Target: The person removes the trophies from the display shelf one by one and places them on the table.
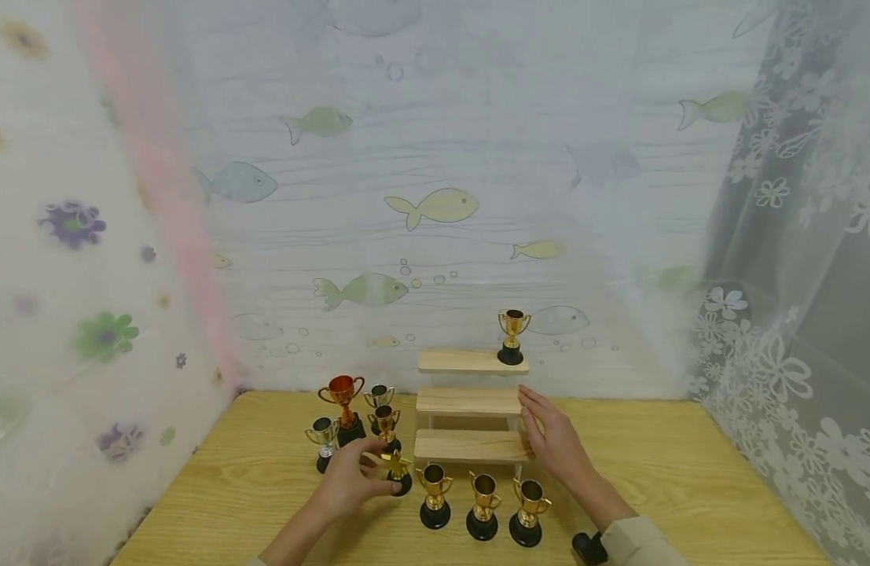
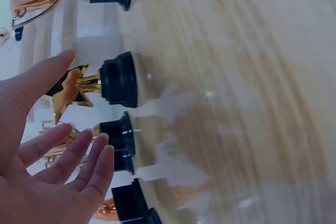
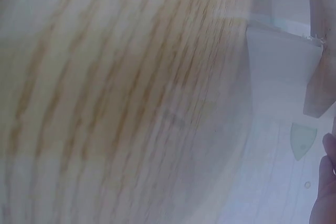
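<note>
A small gold star trophy on a black base stands on the table, left of the wooden three-step stand. My left hand is around it, with thumb and fingers spread. In the left wrist view the thumb is near the star, and the other fingertips are apart from it. My right hand lies at the right end of the stand's middle step, fingers extended; whether they touch the wood I cannot tell. A gold cup trophy occupies the right end of the top step.
Three gold cups, one of them the middle gold cup, line the stand's front. Behind my left hand are a large red-bronze cup, a bronze cup and two silver cups, including the front silver cup. A black object lies near my right sleeve.
</note>
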Demonstrator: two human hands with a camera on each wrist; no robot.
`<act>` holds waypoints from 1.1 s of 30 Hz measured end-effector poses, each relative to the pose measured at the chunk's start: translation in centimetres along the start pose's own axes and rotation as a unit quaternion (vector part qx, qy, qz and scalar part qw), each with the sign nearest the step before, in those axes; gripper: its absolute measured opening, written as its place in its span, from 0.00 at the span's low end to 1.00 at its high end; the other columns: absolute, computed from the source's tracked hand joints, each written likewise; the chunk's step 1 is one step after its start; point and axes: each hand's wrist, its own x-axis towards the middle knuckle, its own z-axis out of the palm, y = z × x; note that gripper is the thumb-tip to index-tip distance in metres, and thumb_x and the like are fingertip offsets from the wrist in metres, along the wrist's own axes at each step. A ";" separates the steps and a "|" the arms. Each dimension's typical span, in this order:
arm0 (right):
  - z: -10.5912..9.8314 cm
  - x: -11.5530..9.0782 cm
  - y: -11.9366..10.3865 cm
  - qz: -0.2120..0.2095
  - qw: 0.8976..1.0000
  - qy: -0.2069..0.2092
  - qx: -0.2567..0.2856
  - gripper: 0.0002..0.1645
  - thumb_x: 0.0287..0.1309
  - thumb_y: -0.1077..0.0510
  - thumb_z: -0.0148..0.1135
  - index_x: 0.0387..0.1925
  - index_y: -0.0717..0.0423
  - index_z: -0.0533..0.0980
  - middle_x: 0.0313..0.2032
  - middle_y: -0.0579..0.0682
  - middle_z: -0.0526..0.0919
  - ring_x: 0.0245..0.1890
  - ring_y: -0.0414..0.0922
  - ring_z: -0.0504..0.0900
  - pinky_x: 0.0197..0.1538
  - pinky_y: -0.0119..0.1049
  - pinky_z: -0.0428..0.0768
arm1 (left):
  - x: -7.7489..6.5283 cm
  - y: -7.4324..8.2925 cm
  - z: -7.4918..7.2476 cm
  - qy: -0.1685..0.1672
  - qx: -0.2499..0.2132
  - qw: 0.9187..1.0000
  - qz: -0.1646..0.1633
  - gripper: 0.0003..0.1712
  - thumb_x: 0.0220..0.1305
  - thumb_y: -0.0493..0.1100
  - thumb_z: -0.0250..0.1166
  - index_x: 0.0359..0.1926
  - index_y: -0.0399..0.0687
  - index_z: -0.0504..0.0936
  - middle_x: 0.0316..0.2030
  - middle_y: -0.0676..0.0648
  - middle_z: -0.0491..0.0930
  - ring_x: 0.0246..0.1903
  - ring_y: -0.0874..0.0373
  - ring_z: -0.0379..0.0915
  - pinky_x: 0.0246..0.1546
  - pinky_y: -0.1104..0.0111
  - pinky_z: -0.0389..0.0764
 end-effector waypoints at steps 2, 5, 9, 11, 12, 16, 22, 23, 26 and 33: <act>0.0 0.0 0.0 -0.002 1.000 0.002 -0.001 0.22 0.78 0.61 0.51 0.64 0.71 0.74 0.67 0.62 0.75 0.66 0.62 0.74 0.63 0.59 0.73 | -0.1 0.3 -0.2 0.006 0.006 1.000 0.003 0.39 0.45 0.43 0.85 0.58 0.36 0.80 0.52 0.39 0.81 0.45 0.42 0.81 0.41 0.54 0.84; 0.0 0.0 0.0 -0.006 1.000 0.004 -0.001 0.22 0.77 0.61 0.52 0.64 0.71 0.74 0.67 0.62 0.75 0.65 0.62 0.74 0.62 0.60 0.74 | -0.1 0.9 -0.4 0.017 0.012 1.000 0.006 0.40 0.45 0.44 0.85 0.59 0.37 0.80 0.53 0.39 0.81 0.47 0.40 0.79 0.44 0.53 0.83; 0.0 0.0 0.1 -0.007 1.000 0.003 -0.002 0.22 0.77 0.62 0.52 0.63 0.71 0.74 0.67 0.63 0.75 0.65 0.62 0.75 0.63 0.59 0.74 | -0.1 1.8 -0.7 0.035 0.026 0.999 0.019 0.39 0.46 0.45 0.85 0.59 0.38 0.80 0.54 0.40 0.80 0.50 0.40 0.77 0.48 0.50 0.82; 0.0 0.0 0.1 -0.008 1.000 0.002 -0.003 0.22 0.77 0.62 0.52 0.63 0.71 0.75 0.67 0.63 0.75 0.65 0.62 0.75 0.63 0.59 0.74 | 0.1 2.2 -0.8 0.047 0.036 0.998 0.032 0.38 0.46 0.44 0.84 0.58 0.39 0.81 0.54 0.41 0.80 0.52 0.40 0.77 0.51 0.48 0.81; 0.0 0.0 0.1 -0.010 1.000 0.002 -0.004 0.22 0.77 0.62 0.52 0.63 0.72 0.75 0.67 0.63 0.75 0.65 0.62 0.75 0.63 0.59 0.74 | 0.1 2.5 -0.9 0.053 0.041 0.997 0.040 0.37 0.47 0.44 0.84 0.58 0.40 0.81 0.54 0.42 0.80 0.52 0.40 0.77 0.51 0.48 0.81; 0.1 0.0 0.1 -0.009 1.000 0.004 0.000 0.22 0.77 0.62 0.52 0.63 0.72 0.75 0.67 0.63 0.75 0.65 0.63 0.74 0.63 0.60 0.73 | 0.4 3.6 -1.4 0.066 0.054 0.995 0.060 0.35 0.49 0.43 0.83 0.59 0.42 0.82 0.55 0.42 0.81 0.54 0.40 0.77 0.53 0.48 0.81; 0.1 0.1 0.1 -0.011 1.000 0.005 0.001 0.22 0.77 0.61 0.51 0.63 0.72 0.75 0.67 0.62 0.75 0.65 0.63 0.75 0.63 0.60 0.73 | 1.0 5.4 -1.9 0.075 0.065 0.993 0.066 0.34 0.53 0.45 0.81 0.61 0.45 0.81 0.57 0.42 0.81 0.51 0.39 0.79 0.47 0.48 0.82; 0.1 0.1 0.1 -0.011 1.000 0.006 0.000 0.22 0.77 0.61 0.52 0.63 0.72 0.75 0.67 0.62 0.75 0.65 0.63 0.75 0.62 0.60 0.74 | 1.1 5.8 -2.0 0.077 0.065 0.993 0.067 0.34 0.54 0.45 0.81 0.61 0.46 0.81 0.57 0.43 0.80 0.50 0.39 0.79 0.47 0.48 0.82; 0.1 0.1 0.1 -0.010 1.000 0.006 0.000 0.22 0.77 0.62 0.52 0.63 0.72 0.75 0.67 0.62 0.75 0.65 0.62 0.75 0.62 0.59 0.74 | 1.7 6.8 -1.9 0.075 0.056 0.993 0.077 0.33 0.56 0.44 0.80 0.62 0.48 0.80 0.57 0.45 0.79 0.52 0.42 0.78 0.48 0.49 0.82; -0.1 0.0 0.0 -0.002 1.000 0.002 0.005 0.22 0.77 0.61 0.52 0.63 0.71 0.74 0.67 0.62 0.74 0.66 0.63 0.74 0.63 0.59 0.73 | 3.4 9.4 -1.6 0.061 0.057 0.989 0.121 0.36 0.58 0.47 0.79 0.66 0.47 0.76 0.59 0.46 0.76 0.54 0.46 0.76 0.50 0.48 0.80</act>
